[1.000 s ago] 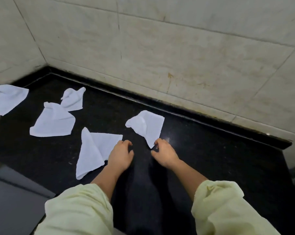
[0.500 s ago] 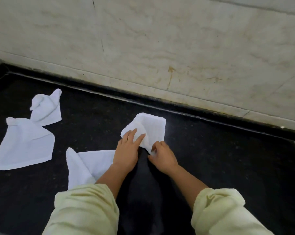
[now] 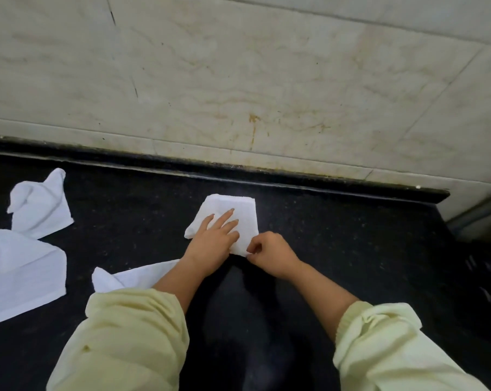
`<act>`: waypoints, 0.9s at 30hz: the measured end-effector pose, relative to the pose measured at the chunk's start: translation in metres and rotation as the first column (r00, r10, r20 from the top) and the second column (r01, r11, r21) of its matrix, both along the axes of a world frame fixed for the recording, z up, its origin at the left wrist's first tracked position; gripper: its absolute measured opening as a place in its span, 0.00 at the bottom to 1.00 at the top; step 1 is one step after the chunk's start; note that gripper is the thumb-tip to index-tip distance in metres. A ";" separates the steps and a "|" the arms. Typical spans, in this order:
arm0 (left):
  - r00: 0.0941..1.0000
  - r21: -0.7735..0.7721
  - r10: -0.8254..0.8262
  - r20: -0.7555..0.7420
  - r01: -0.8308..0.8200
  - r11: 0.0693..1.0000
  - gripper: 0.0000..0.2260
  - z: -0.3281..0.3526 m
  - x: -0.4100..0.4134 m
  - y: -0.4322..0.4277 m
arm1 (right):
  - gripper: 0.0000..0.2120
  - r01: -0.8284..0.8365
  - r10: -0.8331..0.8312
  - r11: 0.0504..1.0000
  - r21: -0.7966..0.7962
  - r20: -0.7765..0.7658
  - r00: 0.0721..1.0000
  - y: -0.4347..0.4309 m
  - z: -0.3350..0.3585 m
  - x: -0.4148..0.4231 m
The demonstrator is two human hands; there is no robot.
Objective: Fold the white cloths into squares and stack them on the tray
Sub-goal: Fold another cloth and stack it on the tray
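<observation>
Yellow cotton sleeves (image 3: 120,340) come nearest, over a black speckled stone counter (image 3: 365,263). Beside them a narrow white cloth (image 3: 142,275) and a broad white cloth (image 3: 21,277) lie loose. Beyond, the left hand (image 3: 210,244) presses flat, fingers straight, on a small part-folded white cloth (image 3: 238,210); the right hand (image 3: 269,255) pinches its near corner. Farther left sits a crumpled white cloth (image 3: 41,213). No tray shows; I judge most folding and all stacking remain. Cream marble wall tiles (image 3: 266,66) stand behind.

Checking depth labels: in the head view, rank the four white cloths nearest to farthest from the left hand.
1. centre cloth: directly under the left hand, touching it.
2. forearm cloth: just to the left, beside the forearm.
3 and 4. big cloth at the left edge and back-left cloth: both well off to the left, too close to call.
</observation>
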State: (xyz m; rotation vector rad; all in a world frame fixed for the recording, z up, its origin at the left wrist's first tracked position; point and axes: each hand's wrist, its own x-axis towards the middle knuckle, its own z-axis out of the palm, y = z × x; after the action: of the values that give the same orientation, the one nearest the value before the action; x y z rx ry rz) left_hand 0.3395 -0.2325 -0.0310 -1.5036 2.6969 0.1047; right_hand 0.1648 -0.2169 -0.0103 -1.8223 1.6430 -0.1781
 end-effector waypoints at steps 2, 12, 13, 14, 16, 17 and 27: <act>1.000 0.023 0.006 -0.010 -0.006 1.000 0.08 0.009 -0.001 0.003 | 0.05 0.035 -0.035 0.999 0.001 0.006 0.999 0.004 0.009 -0.005; 0.971 0.080 0.173 -0.166 -0.161 0.984 0.14 0.049 0.015 0.023 | 0.14 0.383 -0.364 0.923 0.041 0.417 0.833 0.028 0.060 -0.038; 0.949 0.118 0.214 -0.231 -0.191 0.975 0.15 0.053 0.017 0.023 | 0.14 0.391 -0.369 0.920 0.040 0.432 0.823 0.028 0.064 -0.042; 0.923 0.141 0.243 -0.299 -0.209 0.968 0.15 0.060 0.017 0.024 | 0.13 0.402 -0.374 0.915 0.033 0.444 0.814 0.030 0.071 -0.046; 0.864 0.170 0.286 -0.415 -0.235 0.957 0.13 0.074 0.018 0.027 | 0.12 0.436 -0.392 0.900 0.017 0.470 0.791 0.031 0.082 -0.054; 0.828 0.181 0.309 -0.468 -0.253 0.950 0.12 0.082 0.018 0.029 | 0.11 0.461 -0.407 0.887 0.009 0.484 0.775 0.032 0.086 -0.060; 0.505 0.295 0.437 -0.744 -0.339 0.893 0.04 0.132 -0.011 0.023 | 0.06 0.566 -0.452 0.823 0.042 0.653 0.608 0.027 0.120 -0.111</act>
State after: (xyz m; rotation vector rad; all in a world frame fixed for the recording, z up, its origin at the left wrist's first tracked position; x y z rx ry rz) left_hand 0.3281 -0.2097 0.1007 -2.4624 2.6899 1.2282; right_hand 0.0539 -0.1898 0.1101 -1.1186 1.5999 -1.1110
